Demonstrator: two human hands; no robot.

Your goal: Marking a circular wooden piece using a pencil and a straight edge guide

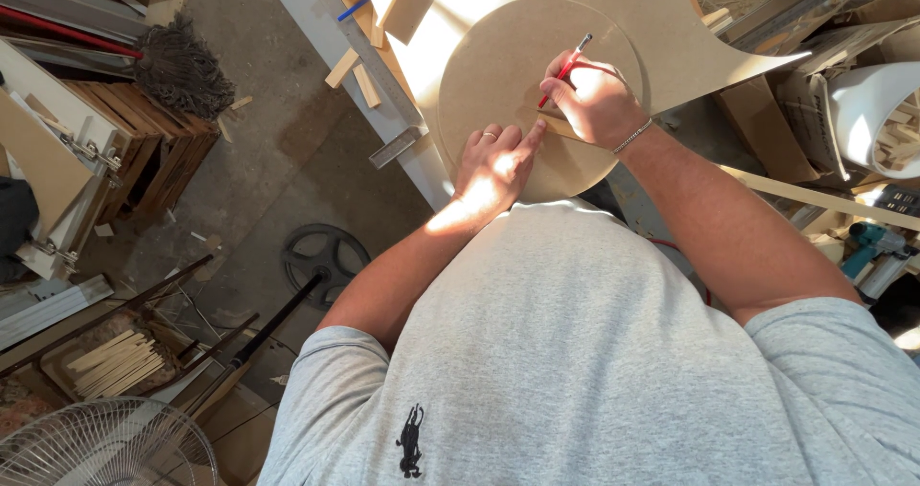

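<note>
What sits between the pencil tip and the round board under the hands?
Nothing visible. The right hand holds the red pencil tip-down on the round board; the left hand rests flat beside it, index finger meeting a thin wooden strip.

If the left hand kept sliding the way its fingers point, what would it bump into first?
Most likely the right hand. The left hand lies flat on the round board, its fingers pointing up and right, the forefinger nearly at the right hand holding the red pencil. The gap looks slight.
</note>
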